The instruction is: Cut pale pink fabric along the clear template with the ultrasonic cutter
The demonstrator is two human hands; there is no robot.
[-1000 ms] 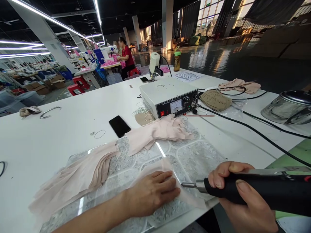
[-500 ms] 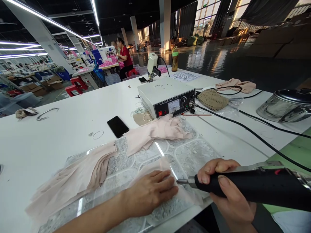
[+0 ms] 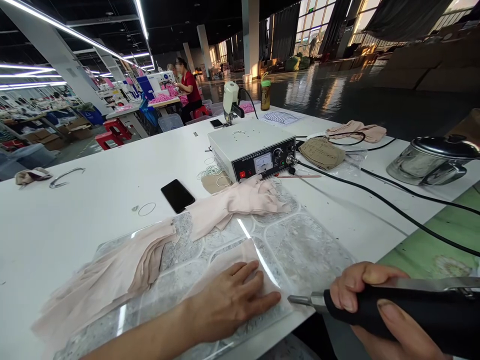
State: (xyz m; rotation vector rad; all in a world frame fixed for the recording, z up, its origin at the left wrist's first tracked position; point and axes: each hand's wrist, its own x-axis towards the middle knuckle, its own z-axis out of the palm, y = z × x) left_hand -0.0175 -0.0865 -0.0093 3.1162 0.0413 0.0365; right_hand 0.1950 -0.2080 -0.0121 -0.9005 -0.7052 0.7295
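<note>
My left hand (image 3: 228, 300) lies flat, fingers stretched out, pressing a thin pale pink fabric piece (image 3: 232, 257) onto a patterned glossy tile (image 3: 300, 250) on the white table (image 3: 75, 220). My right hand (image 3: 378, 310) is wrapped round a black handheld tool (image 3: 397, 312) whose metal tip points left, just right of my left fingertips and off the fabric's edge. A black cable (image 3: 375, 200) leads back to a white control box (image 3: 255, 147) with a dial and red buttons.
More pink fabric (image 3: 112, 270) is piled on the tile's left, another bunch (image 3: 243, 200) near the box. A black phone (image 3: 177, 195), thin rings (image 3: 146, 209), a metal pot (image 3: 431, 160), a bottle (image 3: 265, 95) and a beige pad (image 3: 322, 152) sit on the table. A person in red (image 3: 189, 90) works far behind.
My right hand drew the tool back to the right and lower, so its tip left the fabric. My left hand stayed flat on the fabric. The view shifted slightly.
</note>
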